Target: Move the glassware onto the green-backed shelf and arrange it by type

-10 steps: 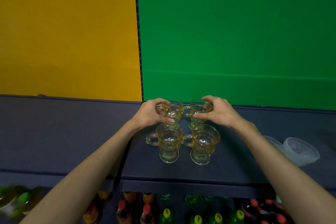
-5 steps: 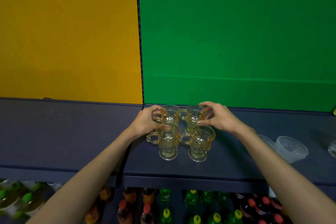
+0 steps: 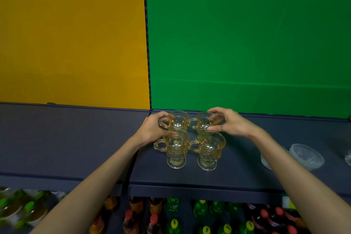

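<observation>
Several amber glass mugs with handles stand in a tight square on the dark shelf [image 3: 247,175] below the green back panel [image 3: 247,43]. My left hand [image 3: 152,129] holds the back-left mug [image 3: 178,120] at its handle side. Over the rim of the back-right mug [image 3: 202,123] curl the fingers of my right hand [image 3: 229,123], with the thumb at the mug's near side. The two front mugs, front-left [image 3: 175,148] and front-right [image 3: 209,150], stand free and upright. All handles point left.
Clear glass bowls [image 3: 305,156] lie on the shelf to the right, partly behind my right forearm; another glass piece [image 3: 348,157] shows at the right edge. The shelf left of the divider has a yellow back panel [image 3: 72,34]. Bottles [image 3: 201,214] fill the level below.
Both hands carried the two back mugs farther toward the green panel and lower, down behind the front pair. The view shifted slightly.
</observation>
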The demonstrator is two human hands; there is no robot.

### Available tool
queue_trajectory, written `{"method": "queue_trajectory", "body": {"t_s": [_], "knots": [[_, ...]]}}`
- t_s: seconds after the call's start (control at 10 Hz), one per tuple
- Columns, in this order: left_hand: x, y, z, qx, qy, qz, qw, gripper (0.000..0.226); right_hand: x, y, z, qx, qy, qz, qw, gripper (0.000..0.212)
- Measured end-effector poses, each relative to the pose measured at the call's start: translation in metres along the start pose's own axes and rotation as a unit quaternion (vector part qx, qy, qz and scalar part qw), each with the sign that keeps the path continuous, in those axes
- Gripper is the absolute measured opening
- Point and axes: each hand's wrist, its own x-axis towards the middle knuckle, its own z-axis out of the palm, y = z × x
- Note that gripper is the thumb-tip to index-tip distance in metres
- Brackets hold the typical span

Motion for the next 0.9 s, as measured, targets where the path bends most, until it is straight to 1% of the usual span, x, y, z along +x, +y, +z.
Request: {"method": "queue_trajectory", "body": {"t_s": [0.2,0.3,0.4,0.5,0.7,0.8,0.9], "knots": [[-0.003,0.005,-0.001,-0.004,-0.008,0.004,1.000,0.059,-0.001,-0.001,-0.002,-0.002,-0.005,0.003,1.000,0.076],[-0.006,0.006,0.000,-0.012,-0.014,0.003,1.000,0.068,-0.002,-0.002,-0.001,-0.008,-0.006,0.006,1.000,0.077],[-0.007,0.006,0.000,-0.005,-0.013,0.008,1.000,0.069,-0.004,-0.004,0.001,-0.008,-0.003,0.010,1.000,0.078],[-0.009,0.007,0.000,0.013,-0.012,0.013,1.000,0.062,-0.005,-0.005,0.000,-0.014,-0.005,0.017,1.000,0.083],[-0.012,0.000,-0.007,0.083,-0.020,0.039,0.996,0.057,-0.007,-0.007,-0.004,-0.026,-0.015,0.029,0.999,0.085],[-0.013,0.000,-0.018,0.158,-0.029,0.061,0.985,0.064,-0.011,-0.011,-0.009,-0.051,0.004,0.016,0.999,0.081],[-0.010,-0.005,-0.031,0.218,-0.041,0.064,0.973,0.076,-0.011,-0.012,-0.012,-0.070,0.037,0.007,0.997,0.077]]}}
